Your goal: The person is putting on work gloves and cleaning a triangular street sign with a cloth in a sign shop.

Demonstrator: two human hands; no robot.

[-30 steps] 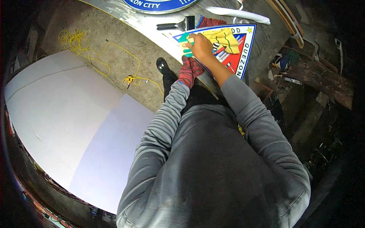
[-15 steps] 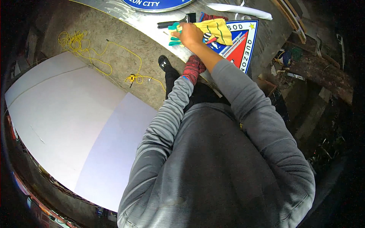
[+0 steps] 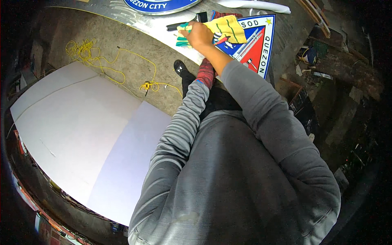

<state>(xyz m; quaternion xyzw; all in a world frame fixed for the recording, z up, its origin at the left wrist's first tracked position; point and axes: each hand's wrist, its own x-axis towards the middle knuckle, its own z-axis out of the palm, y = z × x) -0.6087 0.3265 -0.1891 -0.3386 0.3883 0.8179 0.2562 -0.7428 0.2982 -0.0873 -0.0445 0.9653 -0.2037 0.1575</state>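
Observation:
My bare right hand [image 3: 199,35] is closed on a bunched yellow and green cloth [image 3: 228,28]. The cloth lies partly over a triangular sign panel [image 3: 255,51] in blue, red and white, with a star in one corner. My left hand [image 3: 206,74] wears a red knitted glove and rests by the table's near edge, below the right hand; its fingers are hidden. Just beyond the right hand lies a black-handled tool with a wide dark head [image 3: 188,23]. A red knitted glove [image 3: 222,14] sits partly behind the cloth.
A blue oval sign [image 3: 161,5] and a white rolled sheet [image 3: 255,5] lie on the metal-topped table [image 3: 122,16]. Large white panels [image 3: 73,122] stand low at left. A yellow cord [image 3: 118,69] trails over the concrete floor. Wood scraps [image 3: 347,69] clutter the right.
The whole view has shifted slightly, with table items a little higher and further left. My right hand stays on the cloth, and my left hand keeps its place by the edge.

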